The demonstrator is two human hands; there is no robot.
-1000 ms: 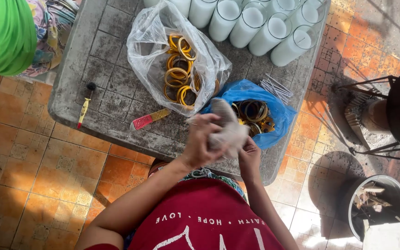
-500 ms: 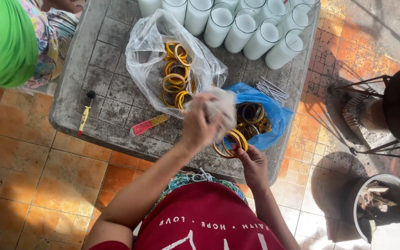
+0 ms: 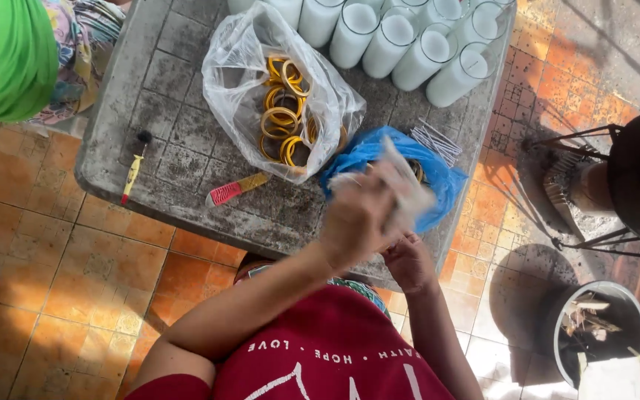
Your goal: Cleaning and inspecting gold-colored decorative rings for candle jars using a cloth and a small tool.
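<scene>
left hand [image 3: 361,218] closing around blurred pale crumpled cloth [image 3: 409,196], lifting it just above blue plastic bag [image 3: 379,152]. right hand [image 3: 409,261] sitting below cloth, at near edge of grey concrete table [image 3: 179,159], grip impossible to tell. clear plastic bag of yellow rings [image 3: 283,111] lying just beside blue bag; white cylindrical cups [image 3: 401,44] standing beyond it.

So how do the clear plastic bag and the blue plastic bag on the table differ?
The clear plastic bag is see-through, showing yellow rings inside; the blue plastic bag is opaque. The clear bag lies in full view mid-table; the blue bag sits at the near edge, partly hidden by the left hand and its white cloth. Both are crumpled plastic on the grey table.
</scene>
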